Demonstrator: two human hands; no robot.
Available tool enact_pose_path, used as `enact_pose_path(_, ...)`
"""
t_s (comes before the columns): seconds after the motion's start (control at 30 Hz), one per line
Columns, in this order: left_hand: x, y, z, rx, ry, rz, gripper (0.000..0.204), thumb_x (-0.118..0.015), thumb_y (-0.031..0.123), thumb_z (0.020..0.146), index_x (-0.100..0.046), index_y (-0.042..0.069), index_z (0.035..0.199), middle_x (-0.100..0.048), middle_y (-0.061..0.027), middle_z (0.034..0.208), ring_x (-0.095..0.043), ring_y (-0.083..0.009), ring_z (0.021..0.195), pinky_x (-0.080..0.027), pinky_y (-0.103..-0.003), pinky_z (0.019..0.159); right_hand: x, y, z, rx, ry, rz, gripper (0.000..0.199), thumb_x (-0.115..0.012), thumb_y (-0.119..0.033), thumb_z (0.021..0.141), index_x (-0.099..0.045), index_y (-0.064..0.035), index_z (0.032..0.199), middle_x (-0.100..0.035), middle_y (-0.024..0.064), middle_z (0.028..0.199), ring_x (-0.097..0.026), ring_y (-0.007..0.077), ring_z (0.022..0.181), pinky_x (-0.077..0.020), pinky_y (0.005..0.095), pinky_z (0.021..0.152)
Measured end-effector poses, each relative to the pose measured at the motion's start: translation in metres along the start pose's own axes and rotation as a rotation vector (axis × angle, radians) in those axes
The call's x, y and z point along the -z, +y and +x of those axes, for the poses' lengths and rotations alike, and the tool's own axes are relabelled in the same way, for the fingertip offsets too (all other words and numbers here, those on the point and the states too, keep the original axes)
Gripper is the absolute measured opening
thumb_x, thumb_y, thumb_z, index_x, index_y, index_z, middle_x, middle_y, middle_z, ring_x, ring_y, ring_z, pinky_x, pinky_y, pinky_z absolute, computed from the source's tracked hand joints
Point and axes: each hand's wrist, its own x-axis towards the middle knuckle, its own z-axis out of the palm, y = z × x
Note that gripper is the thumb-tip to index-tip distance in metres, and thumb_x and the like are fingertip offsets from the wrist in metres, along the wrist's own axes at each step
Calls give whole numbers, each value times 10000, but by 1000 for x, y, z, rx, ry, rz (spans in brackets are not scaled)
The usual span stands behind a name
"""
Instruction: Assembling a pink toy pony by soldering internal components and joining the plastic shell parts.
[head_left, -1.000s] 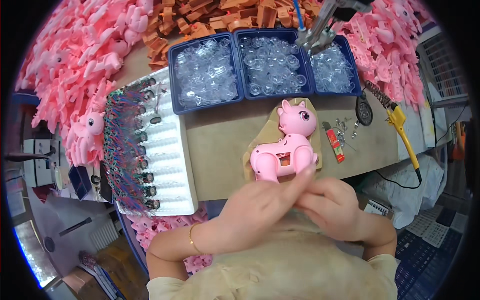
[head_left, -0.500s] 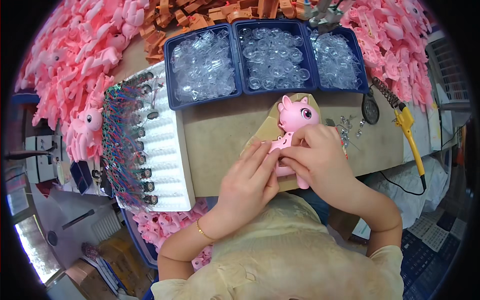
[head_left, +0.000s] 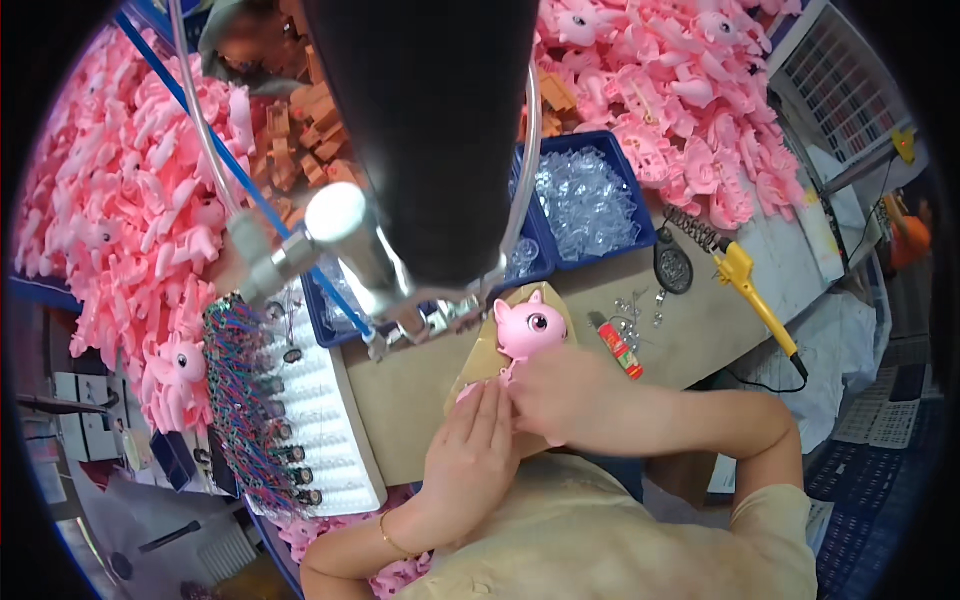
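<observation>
A pink toy pony (head_left: 524,330) with a large dark eye lies on a tan jig (head_left: 473,372). My left hand (head_left: 470,455) rests over its lower body, fingers stretched out side by side and lying on the pink plastic. Across the same body, touching it from the right, is my right hand (head_left: 565,400). Motion smears it, and its fingers are hidden, so whether it holds anything does not show. Between them the hands cover most of the pony below the neck.
A dark column with a metal fitting (head_left: 350,240) and hoses hangs in front. Blue trays (head_left: 640,205) hold clear plastic parts. A white foam tray (head_left: 350,440) with wired parts lies left. Pink heaps (head_left: 110,170), a red tube (head_left: 620,350) and a yellow-handled tool (head_left: 745,280) surround the worktop.
The view has shifted, and the dark column with hoses now blocks part of the trays. My left fingers have straightened over the pony; my right hand has turned and is blurred.
</observation>
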Motion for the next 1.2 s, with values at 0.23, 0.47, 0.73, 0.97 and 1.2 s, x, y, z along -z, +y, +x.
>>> enact_pose_path(0.23, 11, -4, 28, 61, -142, -190, 677, -684, 130, 680, -415, -26, 1281, -557, -195, 1103, -574, -318, 965, -485, -363, 811, 12, 127, 7, -510, 618, -330, 160, -637, -112, 726, -612, -61, 876, -574, 110, 774, -590, 298, 752, -474, 411, 653)
enact_pose_path(0.47, 53, -24, 19, 751, -324, -1334, 755, -712, 78, 668, -348, 22, 1328, -534, -127, 1184, -596, -288, 1008, -523, -395, 811, 2, 152, 8, -445, 518, -441, 47, -556, -37, 759, -574, -32, 802, -563, 120, 765, -589, 317, 725, -470, 416, 642)
enact_pose_path(0.73, 1, -11, -35, 956, 235, -2370, 715, -715, 176, 746, -333, 52, 1337, -497, -87, 1232, -525, -218, 1129, -464, -361, 946, 31, 5, -19, -582, 655, 406, 156, -546, -14, 850, -600, 22, 992, -611, 135, 878, -608, 232, 773, -472, 308, 674)
enact_pose_path(0.97, -19, 6, -25, 673, 324, -1430, 421, -702, 107, 766, -530, 55, 1147, -603, -55, 1019, -585, -163, 950, -501, -316, 807, -5, -54, -9, -307, 576, 171, 264, -652, -27, 766, -592, 10, 1020, -595, 144, 885, -594, 300, 727, -474, 368, 616)
enact_pose_path(1.2, 5, 3, -46, 850, 115, -1869, 433, -649, 109, 811, -497, 20, 1206, -562, -86, 1148, -548, -198, 1083, -459, -350, 928, 6, -40, -8, -276, 252, 701, 195, -679, -51, 760, -616, 21, 930, -595, 112, 793, -593, 223, 685, -458, 315, 589)
